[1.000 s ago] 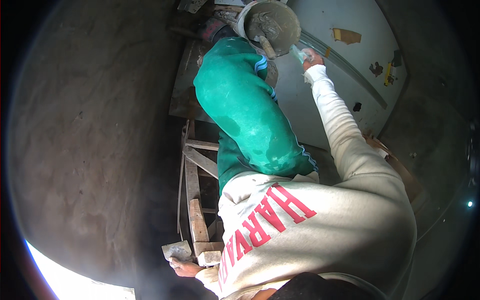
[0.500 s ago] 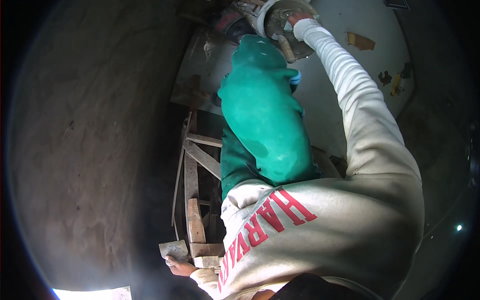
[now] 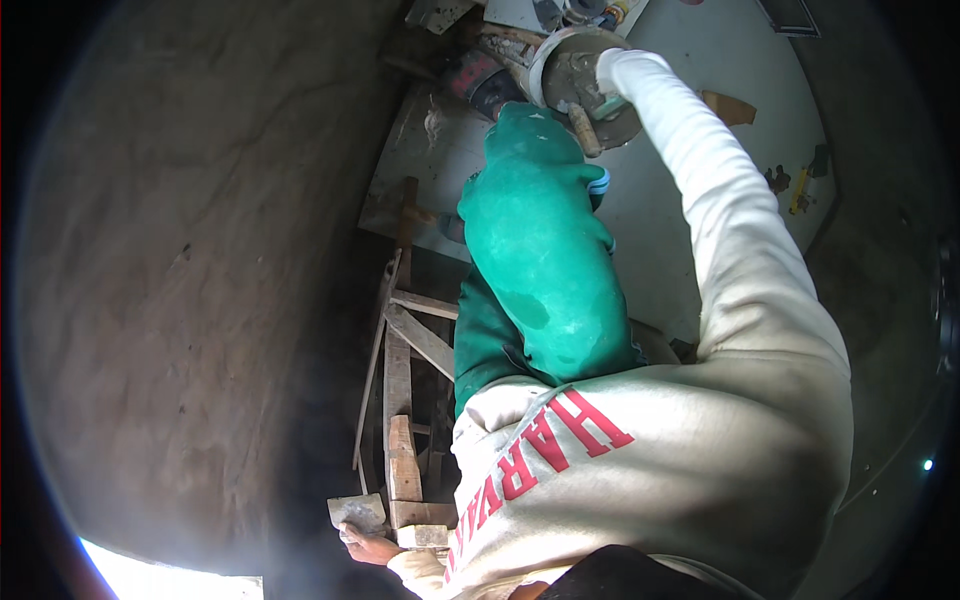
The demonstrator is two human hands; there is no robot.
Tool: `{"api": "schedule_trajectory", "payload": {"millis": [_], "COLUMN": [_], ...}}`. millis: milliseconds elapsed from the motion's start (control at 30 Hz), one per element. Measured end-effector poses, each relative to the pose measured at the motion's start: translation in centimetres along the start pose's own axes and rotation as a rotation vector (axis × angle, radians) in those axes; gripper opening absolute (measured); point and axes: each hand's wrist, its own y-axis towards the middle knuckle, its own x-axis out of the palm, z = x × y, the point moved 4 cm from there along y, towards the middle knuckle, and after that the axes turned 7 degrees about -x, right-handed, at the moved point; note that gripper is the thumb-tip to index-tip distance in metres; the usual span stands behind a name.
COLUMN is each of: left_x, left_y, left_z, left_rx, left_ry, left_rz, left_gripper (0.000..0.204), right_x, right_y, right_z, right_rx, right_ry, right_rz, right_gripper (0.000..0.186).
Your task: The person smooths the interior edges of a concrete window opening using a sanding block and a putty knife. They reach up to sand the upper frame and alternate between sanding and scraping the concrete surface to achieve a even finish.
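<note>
At the lower left, my left hand is closed on the edge of a flat greyish scraper, close to the wall. My right arm, in a pale sleeve, stretches forward to a round bucket of grey mix. The cuff hides my right hand, so its fingers do not show. Just below the cuff, a small pale-green flat piece shows inside the bucket; whether my hand holds it I cannot tell. A tool with a worn wooden handle leans over the bucket's near rim.
A rough brown wall rises on the left. Beside my green-trousered leg stands a wooden frame. A pale board lies under the bucket, with a brown block and a yellow tool to the right.
The view has shifted, so most things sit slightly lower and to the right. My right hand, visible in the bucket before, is now hidden behind its cuff. My left hand still holds the scraper.
</note>
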Motion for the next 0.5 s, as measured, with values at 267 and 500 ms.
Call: {"api": "schedule_trajectory", "payload": {"millis": [267,500], "left_x": [0.0,4.7], "left_y": [1.3,6.2], "left_z": [-0.7,-9.1], "left_rx": [0.097,0.394], "left_ry": [-0.17,-0.076], "left_rz": [0.001,0.24], "left_gripper": [0.052,0.045], "right_x": [-7.2,-12.0], "right_y": [-11.9,-26.6], "right_z": [7.9,0.9], "right_rx": [-1.286,-1.782], "right_ry": [1.434,1.867], "right_rz": [-0.067,0.383], "right_gripper": [0.069,0.068]}}
